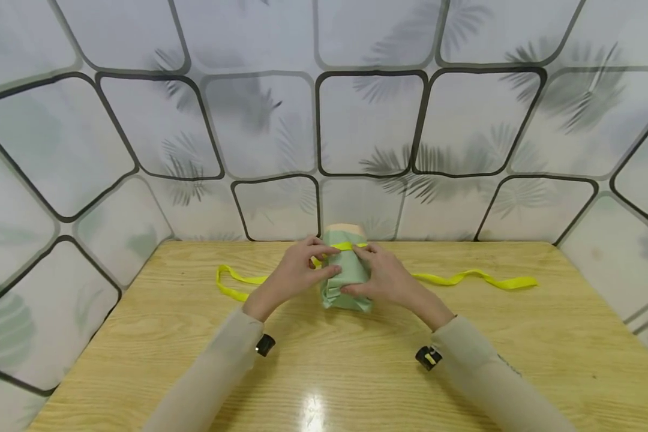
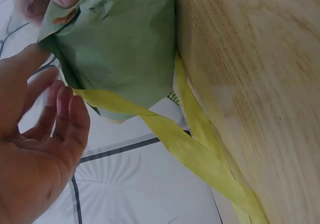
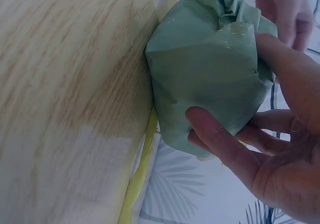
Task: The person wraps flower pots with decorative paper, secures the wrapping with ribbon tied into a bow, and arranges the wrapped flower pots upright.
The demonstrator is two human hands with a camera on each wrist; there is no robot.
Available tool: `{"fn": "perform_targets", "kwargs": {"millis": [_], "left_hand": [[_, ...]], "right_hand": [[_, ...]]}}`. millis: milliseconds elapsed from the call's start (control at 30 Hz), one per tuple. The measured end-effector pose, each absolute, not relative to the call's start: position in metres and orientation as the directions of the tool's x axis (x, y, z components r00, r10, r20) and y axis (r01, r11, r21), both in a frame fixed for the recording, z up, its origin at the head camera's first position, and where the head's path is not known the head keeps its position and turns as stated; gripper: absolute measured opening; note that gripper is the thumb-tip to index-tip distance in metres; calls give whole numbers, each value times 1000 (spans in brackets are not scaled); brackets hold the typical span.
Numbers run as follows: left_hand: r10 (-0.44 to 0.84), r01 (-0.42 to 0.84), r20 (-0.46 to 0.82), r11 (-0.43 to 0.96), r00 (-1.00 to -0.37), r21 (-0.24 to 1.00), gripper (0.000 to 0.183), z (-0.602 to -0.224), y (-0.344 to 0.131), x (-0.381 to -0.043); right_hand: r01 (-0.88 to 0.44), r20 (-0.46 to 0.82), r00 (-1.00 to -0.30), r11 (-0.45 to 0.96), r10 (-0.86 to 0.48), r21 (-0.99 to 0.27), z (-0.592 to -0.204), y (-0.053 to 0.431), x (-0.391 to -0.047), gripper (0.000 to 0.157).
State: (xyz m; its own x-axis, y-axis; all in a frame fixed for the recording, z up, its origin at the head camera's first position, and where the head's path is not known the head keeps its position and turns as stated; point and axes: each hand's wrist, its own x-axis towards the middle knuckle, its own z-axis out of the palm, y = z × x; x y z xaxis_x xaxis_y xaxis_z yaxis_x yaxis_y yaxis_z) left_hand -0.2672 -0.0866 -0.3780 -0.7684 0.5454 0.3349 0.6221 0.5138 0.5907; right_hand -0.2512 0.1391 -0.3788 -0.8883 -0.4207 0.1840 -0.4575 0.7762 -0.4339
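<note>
A package wrapped in green paper (image 1: 348, 270) stands at the far side of the table, its gathered folds toward me and a peach-coloured patch at its far end. Across its top runs a yellow ribbon (image 1: 344, 246), whose two tails trail out to the left and right. At the package's left side, my left hand (image 1: 297, 267) has its curled fingertips on the ribbon, with the thumb by the paper's edge. My right hand (image 1: 386, 276) grips the package from the right, fingers spread along its side in the right wrist view, with a fingertip near the ribbon on top.
The wooden table (image 1: 324, 360) ends just behind the package at a patterned backdrop (image 1: 372, 120) of leaf prints and dark outlines. The left ribbon tail (image 1: 229, 276) loops on the wood; the right tail (image 1: 480, 276) lies in a wave.
</note>
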Motion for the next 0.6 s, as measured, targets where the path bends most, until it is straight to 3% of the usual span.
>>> {"fn": "perform_targets", "kwargs": {"millis": [200,433,600], "left_hand": [[656,753,416,384,-629,533,24,-384,-90,-258],[652,767,439,378,-618,519,20,-388,-89,-255],[659,840,522,409,-542,356,21,-391,-88,-252]], "right_hand": [[-477,220,-879,776,-423,-412,-381,139,-252,92],[-504,221,-862,728,-456,-464,-382,145,-253,91],[-473,145,-859,654,-491,-591,-381,155,-254,89]]}}
